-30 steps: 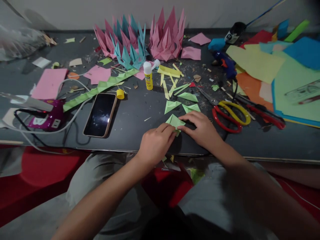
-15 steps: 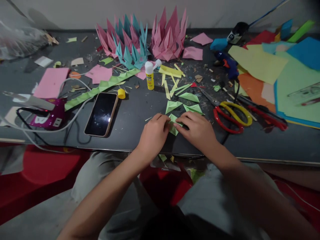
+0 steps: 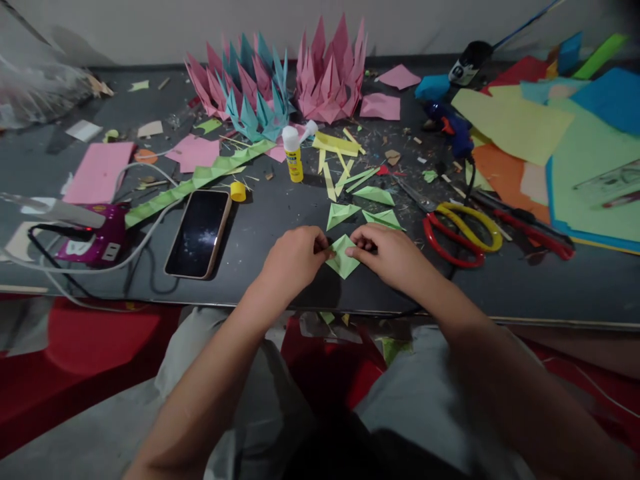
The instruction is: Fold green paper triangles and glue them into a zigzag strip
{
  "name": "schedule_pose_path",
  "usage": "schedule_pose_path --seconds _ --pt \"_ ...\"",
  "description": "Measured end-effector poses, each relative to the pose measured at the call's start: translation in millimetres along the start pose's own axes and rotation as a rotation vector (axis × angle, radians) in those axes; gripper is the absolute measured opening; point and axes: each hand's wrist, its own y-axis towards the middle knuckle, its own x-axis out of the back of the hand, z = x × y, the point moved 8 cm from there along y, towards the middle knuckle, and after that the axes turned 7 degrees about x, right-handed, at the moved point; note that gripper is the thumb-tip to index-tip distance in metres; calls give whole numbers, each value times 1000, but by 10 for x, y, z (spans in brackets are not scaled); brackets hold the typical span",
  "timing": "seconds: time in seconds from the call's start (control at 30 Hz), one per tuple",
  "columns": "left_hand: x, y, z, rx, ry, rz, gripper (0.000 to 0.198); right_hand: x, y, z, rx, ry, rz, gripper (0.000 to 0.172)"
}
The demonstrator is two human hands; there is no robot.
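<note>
A small light-green square of folded paper (image 3: pixel 344 260) is turned cornerwise near the table's front edge, with creases across it. My left hand (image 3: pixel 299 257) pinches its left corner between thumb and curled fingers. At the opposite corner, my right hand (image 3: pixel 387 252) grips the paper the same way, thumb on top. Just beyond lie folded green paper pieces (image 3: pixel 341 214), one of them partly behind my right hand. Farther left stands an uncapped glue stick (image 3: pixel 294 160), its yellow cap (image 3: pixel 239 192) on the table.
Scissors (image 3: pixel 463 230) and a box cutter (image 3: pixel 530 227) lie right of my hands, before a glue gun (image 3: pixel 450 127) and coloured sheets (image 3: pixel 515 123). Left are a phone (image 3: pixel 199 233) and a purple power strip (image 3: pixel 95 233) with cables. Pink paper crowns (image 3: pixel 331 87) stand behind.
My hands have spread slightly apart, and more of the green square shows flat between them. The whole view has shifted a little.
</note>
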Motion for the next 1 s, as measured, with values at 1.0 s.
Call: schedule_pose_path --seconds 1.0 --pt "-41 -444 -234 -716 301 -234 20 13 -438 240 480 -212 -84 27"
